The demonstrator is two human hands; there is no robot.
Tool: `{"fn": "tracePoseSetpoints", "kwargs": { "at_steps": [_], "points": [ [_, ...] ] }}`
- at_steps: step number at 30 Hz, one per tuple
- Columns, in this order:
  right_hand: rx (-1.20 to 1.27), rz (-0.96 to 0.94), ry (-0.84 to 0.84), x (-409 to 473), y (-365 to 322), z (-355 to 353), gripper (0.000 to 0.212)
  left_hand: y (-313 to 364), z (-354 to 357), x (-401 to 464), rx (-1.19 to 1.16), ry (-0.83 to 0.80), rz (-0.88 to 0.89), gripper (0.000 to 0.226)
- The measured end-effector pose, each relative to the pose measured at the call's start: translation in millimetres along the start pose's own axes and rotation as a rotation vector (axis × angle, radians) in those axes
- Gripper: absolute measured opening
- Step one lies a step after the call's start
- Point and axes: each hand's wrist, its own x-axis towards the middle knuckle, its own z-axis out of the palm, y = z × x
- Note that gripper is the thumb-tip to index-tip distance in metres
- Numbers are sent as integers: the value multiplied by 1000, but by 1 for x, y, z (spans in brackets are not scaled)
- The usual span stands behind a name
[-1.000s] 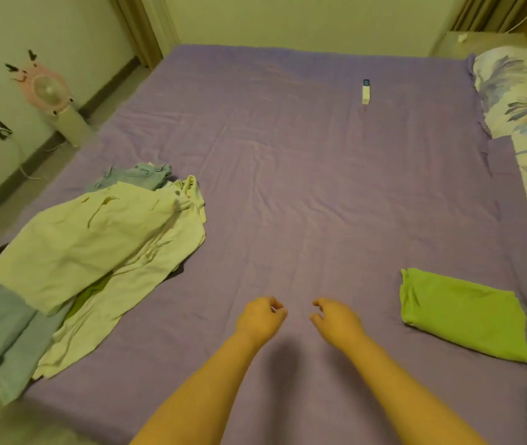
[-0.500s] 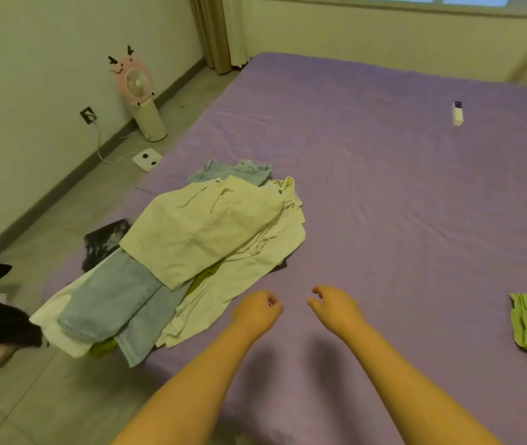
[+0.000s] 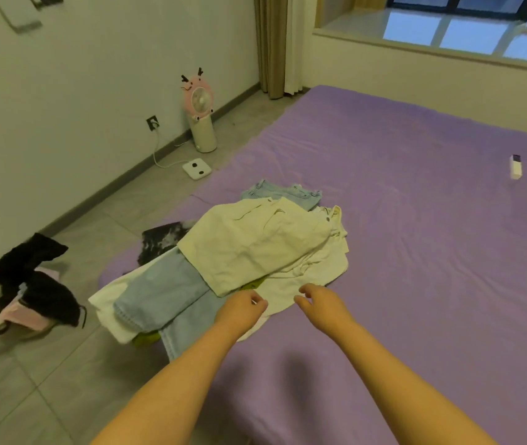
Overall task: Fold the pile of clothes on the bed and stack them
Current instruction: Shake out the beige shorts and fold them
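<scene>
My left hand (image 3: 242, 308) and right hand (image 3: 321, 303) hover side by side over the near edge of the pile of clothes (image 3: 233, 255), fingers loosely curled and holding nothing. The pile lies at the left edge of the purple bed (image 3: 416, 252): pale cream shorts (image 3: 252, 242) on top, light blue jeans (image 3: 165, 297) under them hanging past the edge, and a cream garment (image 3: 316, 274) beneath my fingertips. A small white bottle (image 3: 515, 167) stands well apart on the sheet, and a pink fan (image 3: 201, 114) stands on the floor by the wall.
</scene>
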Motion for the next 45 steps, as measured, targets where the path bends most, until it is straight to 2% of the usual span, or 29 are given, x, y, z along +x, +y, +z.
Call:
{"fn": "tracePoseSetpoints", "kwargs": {
  "at_steps": [5,14,22,26,30,33,35,38,40,43,45],
  "points": [
    [-31,-61,1,38,-5,-20,45,3,-20,20,-19,75,3,13],
    [76,25,43,141,-4,-54,42,41,-55,127,76,69,53,15],
    [126,184,2,253,-3,-43,42,53,-56,267,241,-35,111,31],
    [143,224,-15,312,-8,-34,42,50,-58,331,348,-28,149,35],
    [138,247,40,365,-3,-29,39,42,-63,381,468,-23,185,43],
    [80,235,63,397,5,-26,39,33,-63,408,526,-89,144,53],
    [51,198,53,415,9,-23,43,25,-60,418,498,-136,112,58],
    [67,154,-18,435,10,-20,60,12,-56,425,446,-138,94,62],
    [53,185,-44,442,10,-18,65,9,-54,427,376,-125,122,56],
    [45,238,-68,439,12,-23,49,13,-56,423,149,-87,85,38],
    [186,232,-22,428,12,-33,35,17,-58,413,15,-84,34,31]
  ]
}}
